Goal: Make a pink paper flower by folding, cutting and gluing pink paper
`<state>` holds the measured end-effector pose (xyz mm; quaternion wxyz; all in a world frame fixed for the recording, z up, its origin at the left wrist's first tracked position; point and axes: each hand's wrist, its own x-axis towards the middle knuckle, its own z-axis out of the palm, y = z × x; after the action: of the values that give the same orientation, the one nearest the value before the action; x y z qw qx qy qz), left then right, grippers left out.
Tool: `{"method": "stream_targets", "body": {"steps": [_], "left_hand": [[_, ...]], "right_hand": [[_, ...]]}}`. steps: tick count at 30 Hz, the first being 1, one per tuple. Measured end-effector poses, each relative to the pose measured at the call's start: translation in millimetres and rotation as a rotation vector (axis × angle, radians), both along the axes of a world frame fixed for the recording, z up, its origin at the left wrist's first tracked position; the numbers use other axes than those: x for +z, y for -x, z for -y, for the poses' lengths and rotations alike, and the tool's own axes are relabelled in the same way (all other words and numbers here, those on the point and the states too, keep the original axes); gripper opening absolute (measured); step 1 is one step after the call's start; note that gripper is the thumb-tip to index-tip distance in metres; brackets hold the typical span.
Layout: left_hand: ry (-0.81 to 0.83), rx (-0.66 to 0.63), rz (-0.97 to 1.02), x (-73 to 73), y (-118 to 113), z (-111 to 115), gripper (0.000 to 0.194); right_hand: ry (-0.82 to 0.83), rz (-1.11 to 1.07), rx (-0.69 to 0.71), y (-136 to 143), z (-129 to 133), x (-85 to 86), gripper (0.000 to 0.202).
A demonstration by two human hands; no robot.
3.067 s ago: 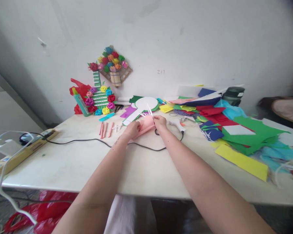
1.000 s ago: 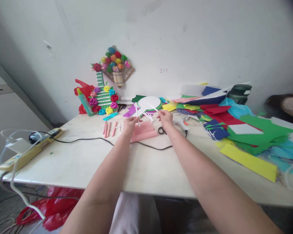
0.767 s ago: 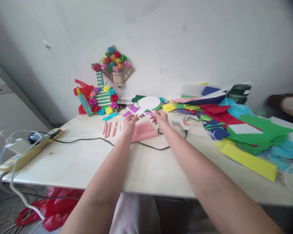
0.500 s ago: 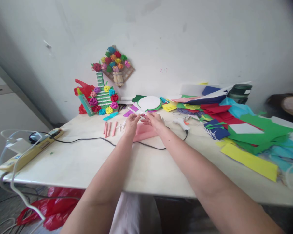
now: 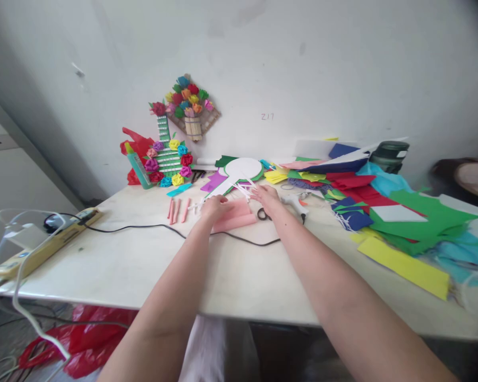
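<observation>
My left hand (image 5: 215, 207) is at the upper left part of a sheet of pink crepe paper (image 5: 239, 216), fingers curled; whatever they may hold is hidden. To its right, my right hand (image 5: 266, 197) has its fingertips closed at several thin white paper strips (image 5: 244, 188), just above the pink sheet. Black scissor handles (image 5: 262, 214) show beneath the right hand. Left of my left hand lie several rolled pink paper pieces (image 5: 177, 210) and small white twisted bits (image 5: 196, 207). Beyond the hands lies a white guitar-shaped cutout (image 5: 242, 168) with green edging.
A white glue gun (image 5: 292, 201) lies partly behind my right hand. Its black cord (image 5: 143, 227) crosses the table to a power strip (image 5: 43, 246). Coloured paper sheets (image 5: 406, 217) are heaped at right. A glue bottle (image 5: 138, 167) and a flower-decorated guitar (image 5: 169, 159) stand at back left.
My hands, together over the pink paper before, have moved apart. The left came down toward the paper; the right shifted right to the white strips. The scissor handles and the cutout's neck now show.
</observation>
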<state>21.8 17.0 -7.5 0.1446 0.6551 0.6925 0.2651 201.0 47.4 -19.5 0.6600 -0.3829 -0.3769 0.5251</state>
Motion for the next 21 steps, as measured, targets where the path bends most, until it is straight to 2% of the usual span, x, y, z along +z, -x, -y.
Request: {"method": "stream_targets", "body": {"steps": [5, 10, 15, 21], "left_hand": [[0.013, -0.004, -0.198, -1.9, -2, 2, 0.041], [-0.031, 0.017, -0.259, -6.1, -1, 2, 0.046], [-0.041, 0.028, -0.288, -10.2, 2, -1, 0.054], [-0.062, 0.134, -0.282, -13.4, 8, -4, 0.062]], "right_hand": [[-0.024, 0.024, 0.033, -5, 3, 1.7, 0.014], [0.024, 0.084, 0.001, 0, 4, 2.3, 0.015], [-0.004, 0.102, 0.088, 1, 6, 0.6, 0.006], [0.004, 0.087, 0.153, 3, 6, 0.1, 0.006]]}}
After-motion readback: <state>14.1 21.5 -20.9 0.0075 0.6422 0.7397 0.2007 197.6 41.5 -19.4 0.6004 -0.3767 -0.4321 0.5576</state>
